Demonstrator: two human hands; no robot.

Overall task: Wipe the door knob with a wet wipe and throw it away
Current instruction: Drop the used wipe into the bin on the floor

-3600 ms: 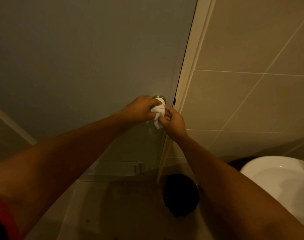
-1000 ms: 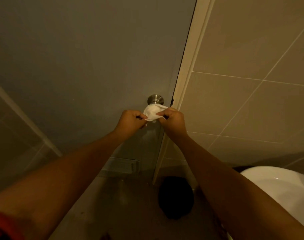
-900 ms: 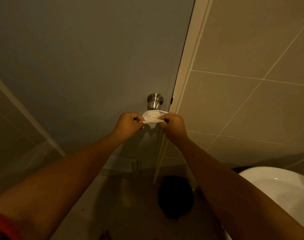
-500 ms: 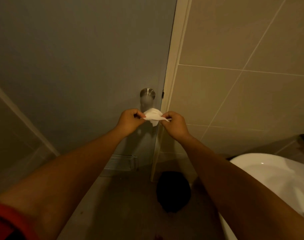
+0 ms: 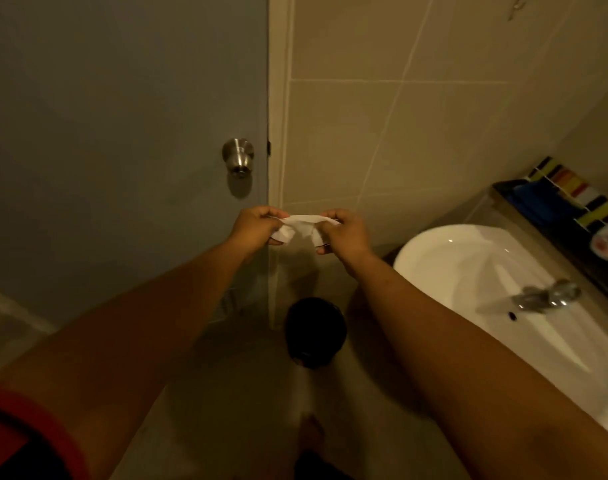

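Since the earlier frames both your hands have come off the knob and moved down and right; view has swung right too, so the sink is now mostly in frame

wet wipe (image 5: 300,227) is stretched between your two hands, in the air, below and right of the door knob (image 5: 238,158), not touching it. Top edge pulled taut, loose folds hanging at each end

left hand (image 5: 255,227) is closed, pinching the wipe's left end. right hand (image 5: 344,233) is closed, pinching the right end. Hands are near each other, roughly level, in front of the door frame (image 5: 278,98)

knob is bare, brushed metal, on the grey door (image 5: 122,116) just beside the frame edge, casting a shadow below itself

black round bin (image 5: 314,332) sits on the floor (image 5: 226,410) almost straight under the wipe, at the foot of the frame. Can't tell what's inside, too dark

right of that: tiled wall (image 5: 416,116), white sink (image 5: 486,271) with a metal tap (image 5: 545,296). Bench (image 5: 496,206) behind the sink carries something with coloured stripes (image 5: 572,188); blurred, can't identify it

red sleeve (image 5: 25,434) at bottom left on your left arm, a foot (image 5: 311,433) just visible bottom centre
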